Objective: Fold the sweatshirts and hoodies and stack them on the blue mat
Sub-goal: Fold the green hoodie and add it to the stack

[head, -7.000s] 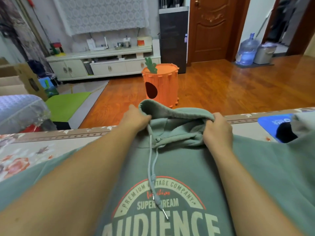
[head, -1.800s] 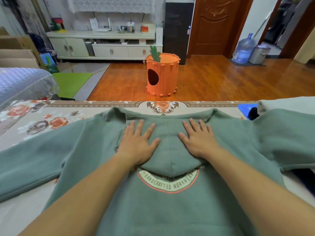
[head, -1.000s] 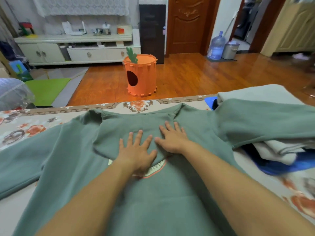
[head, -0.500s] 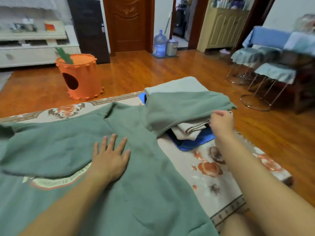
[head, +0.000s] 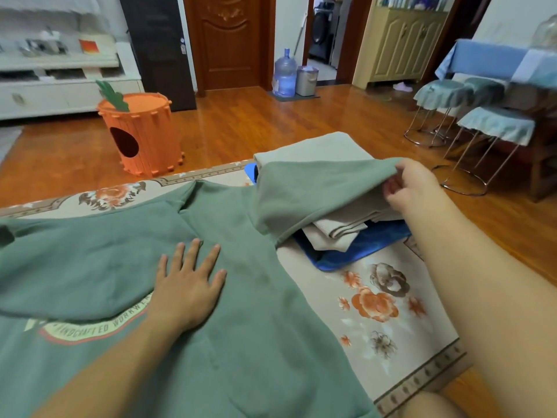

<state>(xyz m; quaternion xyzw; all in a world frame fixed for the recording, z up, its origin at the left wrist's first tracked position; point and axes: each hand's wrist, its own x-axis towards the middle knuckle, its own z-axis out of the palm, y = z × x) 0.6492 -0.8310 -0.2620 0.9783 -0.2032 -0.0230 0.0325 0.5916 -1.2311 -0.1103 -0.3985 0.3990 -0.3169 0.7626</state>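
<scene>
Green hoodie (head: pixel 241 342) lies spread flat on the floral rug (head: pixel 385 312), printed side up, w/ its hood folded down over the chest so only the lower arc of the round logo shows. Left hand (head: pixel 187 285) rests palm-down on the hoodie, right at the hood's lower edge: fingers straight and splayed fairly wide, thumb out to the side, nothing gripped, just pressing the fabric flat. Right hand (head: pixel 413 185) is out to the right, pinching the cuff end of the hoodie's right sleeve (head: pixel 316 194); thumb and curled fingers close on the sleeve edge, fingertips partly hidden by the cloth, so exact grip can't be made out beyond a pinch. The sleeve is lifted off the pile and stretched taut from shoulder to hand, draping over the stack beneath.

Blue mat (head: pixel 361 248) sits on the rug just right of the hoodie's body, near the rug's far edge. On it: a folded beige sweatshirt (head: pixel 316 149), layers showing at the near side under the raised sleeve. Sleeve covers most of the stack's front; mat's near corner is visible.

Beyond the rug, on the wood floor: orange carrot-shaped bin (head: pixel 141 134) to the left, water jug (head: pixel 284 73) by the door, stools (head: pixel 470 116) w/ cloth covers at right.
</scene>
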